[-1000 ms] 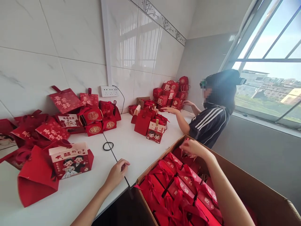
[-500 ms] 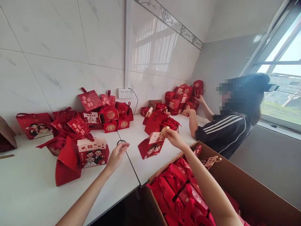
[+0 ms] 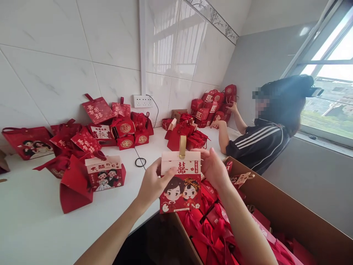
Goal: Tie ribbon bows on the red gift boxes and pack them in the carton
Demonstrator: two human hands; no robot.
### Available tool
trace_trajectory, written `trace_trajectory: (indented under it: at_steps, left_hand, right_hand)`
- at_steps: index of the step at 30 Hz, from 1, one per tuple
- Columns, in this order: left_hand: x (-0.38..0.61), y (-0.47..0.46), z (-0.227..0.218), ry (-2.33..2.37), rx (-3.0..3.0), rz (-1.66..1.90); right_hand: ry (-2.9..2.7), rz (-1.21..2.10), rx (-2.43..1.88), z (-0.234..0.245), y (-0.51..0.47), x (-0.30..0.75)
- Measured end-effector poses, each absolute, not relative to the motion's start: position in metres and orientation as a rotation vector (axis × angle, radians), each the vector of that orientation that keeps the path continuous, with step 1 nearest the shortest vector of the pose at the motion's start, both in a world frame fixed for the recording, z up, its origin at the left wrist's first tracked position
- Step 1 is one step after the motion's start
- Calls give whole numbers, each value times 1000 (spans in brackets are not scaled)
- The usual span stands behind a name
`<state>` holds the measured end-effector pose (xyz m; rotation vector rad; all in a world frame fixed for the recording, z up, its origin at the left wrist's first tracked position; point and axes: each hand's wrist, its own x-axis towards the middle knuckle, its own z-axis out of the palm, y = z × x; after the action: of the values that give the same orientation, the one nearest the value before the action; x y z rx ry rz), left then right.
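A red gift box [image 3: 181, 198] with a pale top flap and a cartoon couple on its front is held up before me, above the table's edge and the carton. A gold loop handle [image 3: 182, 146] stands up from its top. My left hand [image 3: 151, 184] grips the box's left side, thumb across the front and fingers behind it. At the upper right corner is my right hand [image 3: 215, 172], thumb raised and apart from the fingers. Its fingertips reach the flap's edge and are partly hidden there.
A large cardboard carton [image 3: 292, 206] at lower right holds many red boxes with ribbons. Red gift boxes [image 3: 106, 176] cluster on the white table [image 3: 33, 213] at left, others farther back. A black ring [image 3: 140, 162] lies behind my left hand. At right a person [image 3: 264, 143] handles stacked boxes.
The gift box has come closer to me and turned its front toward me. My left hand has taken hold of its side; my right hand has let go of the gold handle.
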<state>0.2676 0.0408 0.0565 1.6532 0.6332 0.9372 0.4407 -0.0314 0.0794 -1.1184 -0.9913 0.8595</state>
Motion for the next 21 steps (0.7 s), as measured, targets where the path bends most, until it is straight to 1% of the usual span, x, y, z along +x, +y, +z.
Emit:
trace_trajectory:
  at_steps: [4, 6, 13, 21]
  left_hand:
    - [269, 30, 62, 713, 1816, 956]
    - [271, 26, 63, 681, 1792, 937]
    - [275, 25, 60, 622, 1645, 884]
    - [279, 19, 60, 598, 1641, 887]
  right_hand:
    - [-1093, 559, -1363, 87, -41, 426]
    - [-1118, 495, -1392, 88, -41, 421]
    - [-1152, 528, -1355, 87, -44, 423]
    - [-1122, 551, -1337, 88, -53, 424]
